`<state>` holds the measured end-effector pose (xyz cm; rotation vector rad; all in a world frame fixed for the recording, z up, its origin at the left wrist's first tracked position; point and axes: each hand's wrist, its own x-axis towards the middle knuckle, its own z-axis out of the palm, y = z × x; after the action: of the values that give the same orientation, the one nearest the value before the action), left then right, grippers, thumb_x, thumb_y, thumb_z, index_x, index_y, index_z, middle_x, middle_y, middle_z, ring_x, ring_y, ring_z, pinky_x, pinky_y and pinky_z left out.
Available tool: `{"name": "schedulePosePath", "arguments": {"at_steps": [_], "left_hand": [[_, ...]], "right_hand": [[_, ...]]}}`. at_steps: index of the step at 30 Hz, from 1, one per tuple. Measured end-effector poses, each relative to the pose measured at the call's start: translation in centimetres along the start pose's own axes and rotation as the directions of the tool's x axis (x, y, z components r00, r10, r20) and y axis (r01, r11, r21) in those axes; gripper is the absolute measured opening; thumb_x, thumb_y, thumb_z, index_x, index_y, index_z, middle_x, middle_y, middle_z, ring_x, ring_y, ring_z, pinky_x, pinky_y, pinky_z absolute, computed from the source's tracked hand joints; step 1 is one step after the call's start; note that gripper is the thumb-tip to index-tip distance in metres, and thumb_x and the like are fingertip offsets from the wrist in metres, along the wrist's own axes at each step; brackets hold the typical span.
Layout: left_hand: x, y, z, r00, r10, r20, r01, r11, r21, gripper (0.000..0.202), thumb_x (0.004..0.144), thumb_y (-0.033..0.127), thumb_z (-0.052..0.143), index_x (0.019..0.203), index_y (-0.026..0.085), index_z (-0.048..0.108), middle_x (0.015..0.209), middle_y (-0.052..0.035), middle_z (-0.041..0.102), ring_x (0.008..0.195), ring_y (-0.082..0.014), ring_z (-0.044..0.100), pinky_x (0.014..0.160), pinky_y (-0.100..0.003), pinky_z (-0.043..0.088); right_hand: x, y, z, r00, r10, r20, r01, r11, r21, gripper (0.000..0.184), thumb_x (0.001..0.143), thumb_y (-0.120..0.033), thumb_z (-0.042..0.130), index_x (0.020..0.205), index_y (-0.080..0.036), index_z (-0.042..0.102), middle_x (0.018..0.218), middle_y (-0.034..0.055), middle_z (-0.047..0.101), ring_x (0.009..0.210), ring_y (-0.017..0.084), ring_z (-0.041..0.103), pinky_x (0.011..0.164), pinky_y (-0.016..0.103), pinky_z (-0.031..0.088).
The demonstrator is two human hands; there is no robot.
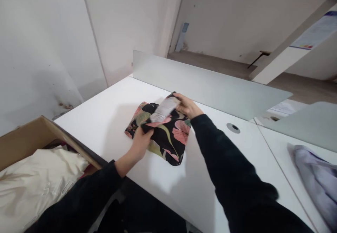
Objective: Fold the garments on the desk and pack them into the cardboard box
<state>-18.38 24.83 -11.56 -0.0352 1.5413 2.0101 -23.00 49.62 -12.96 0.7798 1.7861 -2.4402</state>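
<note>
Folded black cloth (164,138) with pink blooms and olive leaves lies on the white desk (116,99), its pale striped patch (164,110) at twelve o'clock. The left hand (141,142) pinches it at eight, the right hand (187,107) at one.

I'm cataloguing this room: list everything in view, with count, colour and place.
desk: 1, white, centre
floral cloth: 1, black, pink and green, centre
striped piece: 1, whitish, against floral cloth
dividers: 2, frosted, desk's far side
cable holes: 2, grey, desk's right
cardboard box: 1, brown, lower left
lettered cloth: 1, cream, in box
bunched cloth: 1, lavender, far right
upright unit: 1, white and blue, background
pillar: 1, white, upper right
poster: 1, whitish, on pillar
left hand: 1, black sleeve, holding floral cloth
right hand: 1, black sleeve, holding floral cloth
</note>
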Motion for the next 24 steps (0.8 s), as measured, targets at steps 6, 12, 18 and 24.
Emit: {"name": "schedulePosePath", "arguments": {"at_steps": [6,12,18,24], "left_hand": [[-0.1,0.4,-6.3,0.944,-0.317,-0.09,0.307,0.945,-0.111,0.03,0.087,0.013,0.057,0.117,0.017,0.054,0.115,-0.0108,0.067,0.083,-0.0164,0.068,0.08,-0.032,0.055],[0.7,0.5,-7.7,0.914,-0.393,-0.099,0.385,0.918,-0.09,0.019,0.095,0.018,0.051,0.113,0.013,0.057,0.105,-0.0136,0.071,0.077,-0.0156,0.069,0.078,-0.031,0.057],[0.8,0.3,-8.1,0.897,-0.425,-0.122,0.418,0.905,-0.076,0.012,0.095,0.013,0.05,0.097,0.007,0.06,0.089,-0.0168,0.073,0.071,-0.0176,0.071,0.074,-0.031,0.057],[0.2,0.4,-8.8,0.876,-0.463,-0.135,0.462,0.886,-0.04,0.017,0.094,0.014,0.052,0.084,0.007,0.064,0.08,-0.015,0.073,0.065,-0.0156,0.07,0.073,-0.028,0.057]], "right_hand": [[2.9,5.4,3.7,0.999,-0.032,0.009,0.034,0.986,-0.166,0.023,0.084,-0.027,0.067,0.101,-0.017,0.056,0.093,0.0091,0.068,0.085,0.018,0.069,0.084,0.033,0.058],[1.8,6.3,-0.2,0.934,-0.22,0.282,0.358,0.563,-0.745,0.026,0.074,-0.021,0.069,0.1,-0.017,0.069,0.108,0.0068,0.07,0.099,0.022,0.065,0.095,0.038,0.049],[3.2,7.4,1.0,0.879,-0.259,0.401,0.465,0.273,-0.842,0.021,0.085,-0.016,0.055,0.097,-0.016,0.072,0.111,0.0111,0.07,0.104,0.023,0.063,0.096,0.037,0.046],[4.5,8.5,3.5,0.799,-0.135,0.586,0.601,0.195,-0.775,0.017,0.082,-0.017,0.057,0.094,-0.016,0.07,0.099,0.0072,0.069,0.086,0.018,0.06,0.078,0.027,0.043]]}}
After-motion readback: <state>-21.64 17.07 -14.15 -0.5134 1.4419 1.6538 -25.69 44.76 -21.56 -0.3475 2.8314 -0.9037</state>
